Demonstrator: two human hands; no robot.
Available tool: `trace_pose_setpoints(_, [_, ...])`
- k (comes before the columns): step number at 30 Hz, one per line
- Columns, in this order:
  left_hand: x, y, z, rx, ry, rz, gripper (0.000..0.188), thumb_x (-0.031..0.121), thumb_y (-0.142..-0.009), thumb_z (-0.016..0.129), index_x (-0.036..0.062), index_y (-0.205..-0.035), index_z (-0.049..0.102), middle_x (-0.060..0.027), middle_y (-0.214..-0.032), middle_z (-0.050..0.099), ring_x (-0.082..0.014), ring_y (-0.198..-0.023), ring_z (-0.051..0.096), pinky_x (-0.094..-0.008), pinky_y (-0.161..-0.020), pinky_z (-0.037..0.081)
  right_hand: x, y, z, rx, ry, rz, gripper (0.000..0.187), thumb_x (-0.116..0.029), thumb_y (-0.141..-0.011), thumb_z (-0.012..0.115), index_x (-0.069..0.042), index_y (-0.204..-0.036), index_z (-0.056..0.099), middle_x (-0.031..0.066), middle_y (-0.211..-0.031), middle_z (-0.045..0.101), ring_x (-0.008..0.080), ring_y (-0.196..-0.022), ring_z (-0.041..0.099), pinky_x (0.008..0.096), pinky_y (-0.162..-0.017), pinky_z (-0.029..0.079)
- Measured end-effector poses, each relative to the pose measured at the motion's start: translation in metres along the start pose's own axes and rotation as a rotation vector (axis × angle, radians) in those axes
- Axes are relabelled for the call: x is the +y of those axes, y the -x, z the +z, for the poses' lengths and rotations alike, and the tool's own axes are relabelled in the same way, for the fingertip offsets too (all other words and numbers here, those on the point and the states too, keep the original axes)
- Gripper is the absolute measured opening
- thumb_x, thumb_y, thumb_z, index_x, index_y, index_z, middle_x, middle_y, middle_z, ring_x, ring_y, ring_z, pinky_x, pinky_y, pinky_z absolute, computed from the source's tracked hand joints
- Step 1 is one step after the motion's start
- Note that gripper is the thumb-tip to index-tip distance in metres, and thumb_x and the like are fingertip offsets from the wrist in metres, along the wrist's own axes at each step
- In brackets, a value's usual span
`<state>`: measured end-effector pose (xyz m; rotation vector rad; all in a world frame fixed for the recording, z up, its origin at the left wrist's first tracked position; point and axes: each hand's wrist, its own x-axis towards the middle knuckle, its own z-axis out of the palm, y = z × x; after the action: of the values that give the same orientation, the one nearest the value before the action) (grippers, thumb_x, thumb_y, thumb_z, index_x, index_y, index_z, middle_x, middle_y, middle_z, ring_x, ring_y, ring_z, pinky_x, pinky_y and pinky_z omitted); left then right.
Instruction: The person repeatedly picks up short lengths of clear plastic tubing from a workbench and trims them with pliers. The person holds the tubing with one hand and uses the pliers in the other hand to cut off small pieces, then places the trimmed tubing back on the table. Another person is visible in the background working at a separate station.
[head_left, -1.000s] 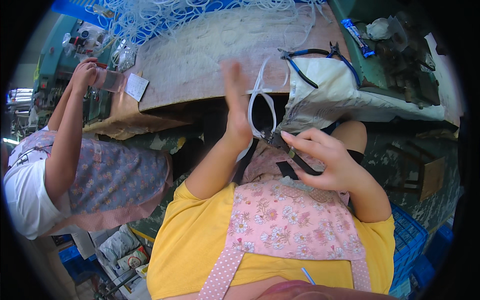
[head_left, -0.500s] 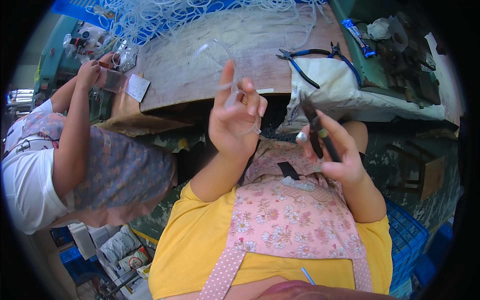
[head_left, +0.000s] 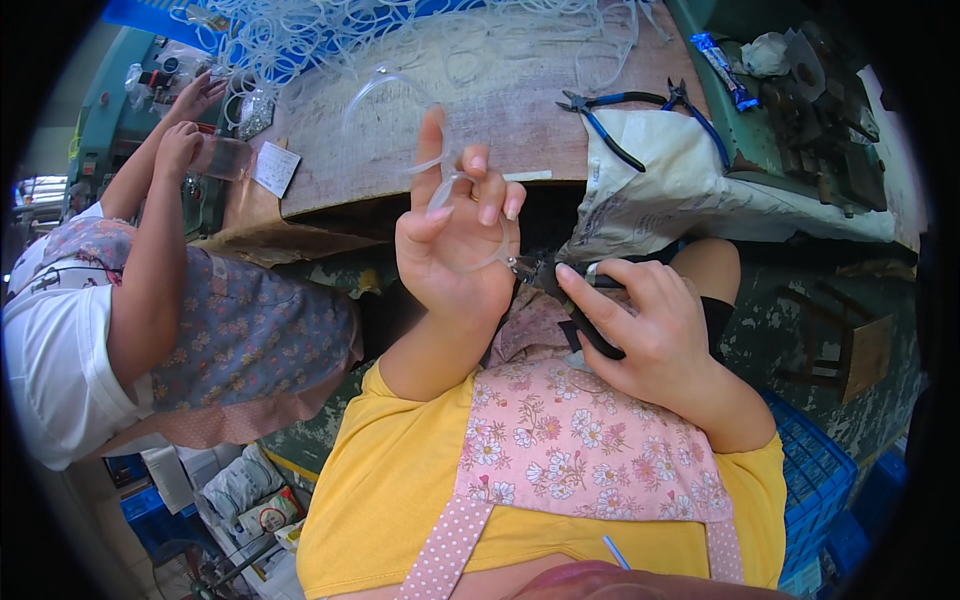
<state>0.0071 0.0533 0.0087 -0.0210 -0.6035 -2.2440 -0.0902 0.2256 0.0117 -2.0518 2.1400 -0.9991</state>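
Note:
A thin, clear plastic tube (head_left: 441,194) is threaded through the fingers of my left hand (head_left: 452,240). It loops out past the raised index fingertip, and one end comes down along the palm toward the wrist side. My right hand (head_left: 650,325) is closed around black-handled pliers (head_left: 586,326). The jaws meet the small tube end beside my left palm; whether they grip or cut it cannot be made out. Something pale and silvery is on a finger of my right hand.
A heap of clear tubing (head_left: 300,40) fills the far side of the wooden table (head_left: 480,120). Two blue-handled cutters (head_left: 612,135) lie near a white sack (head_left: 650,200) on the right. At left, a co-worker's arms (head_left: 145,250) reach over a plastic container (head_left: 222,157).
My right hand has swung the pliers left and down, from upright to the tube end at my left palm. My left hand shifted slightly left. The co-worker's far hand has lifted.

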Motion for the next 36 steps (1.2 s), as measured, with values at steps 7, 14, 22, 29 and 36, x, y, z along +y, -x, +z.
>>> trace_pose_setpoints(7, [-0.002,0.000,-0.005,0.000,-0.034,-0.017,0.067,0.018,-0.077,0.049,0.0098,-0.142,0.037,-0.0112,-0.103,0.048,-0.0159,-0.074,0.044,-0.0307,-0.077,0.040,0.001,-0.001,0.001,0.005,-0.010,0.003,0.070,-0.012,-0.060,0.070,-0.018,-0.129,0.056,0.0111,-0.103,0.051,0.0266,-0.081,0.052,0.0368,-0.071,0.045])
trace_pose_setpoints(14, [-0.003,0.001,-0.009,0.074,-0.024,-0.007,0.068,0.018,-0.077,0.049,0.0092,-0.143,0.035,-0.0119,-0.103,0.049,-0.0165,-0.074,0.044,-0.0309,-0.077,0.040,0.003,-0.001,0.006,-0.028,-0.041,-0.002,0.073,-0.011,-0.060,0.071,-0.017,-0.131,0.053,0.0112,-0.102,0.050,0.0263,-0.083,0.052,0.0359,-0.072,0.045])
trace_pose_setpoints(22, [-0.002,0.002,-0.004,0.101,0.016,-0.056,0.068,0.017,-0.076,0.049,0.0072,-0.142,0.035,-0.0126,-0.101,0.049,-0.0165,-0.072,0.044,-0.0305,-0.075,0.041,0.005,0.002,0.009,-0.039,0.040,-0.015,0.068,-0.009,-0.064,0.068,-0.017,-0.130,0.054,0.0105,-0.097,0.050,0.0244,-0.076,0.051,0.0331,-0.066,0.046])
trace_pose_setpoints(29, [0.004,-0.009,-0.002,0.111,-0.005,-0.345,0.067,0.017,-0.077,0.047,0.0030,-0.141,0.034,-0.0135,-0.102,0.049,-0.0163,-0.071,0.046,-0.0313,-0.076,0.042,0.023,-0.001,0.007,0.043,0.131,-0.158,0.062,-0.008,-0.069,0.064,-0.018,-0.129,0.056,0.0094,-0.092,0.052,0.0229,-0.075,0.052,0.0308,-0.064,0.048])
trace_pose_setpoints(36, [0.001,-0.012,-0.004,0.127,0.082,-0.376,0.067,0.016,-0.077,0.048,0.0027,-0.141,0.033,-0.0145,-0.100,0.052,-0.0185,-0.074,0.050,-0.0361,-0.088,0.044,0.022,-0.001,0.002,0.216,-0.155,0.049,0.068,-0.002,-0.062,0.069,-0.017,-0.127,0.057,0.0094,-0.097,0.054,0.0269,-0.082,0.055,0.0362,-0.072,0.048])
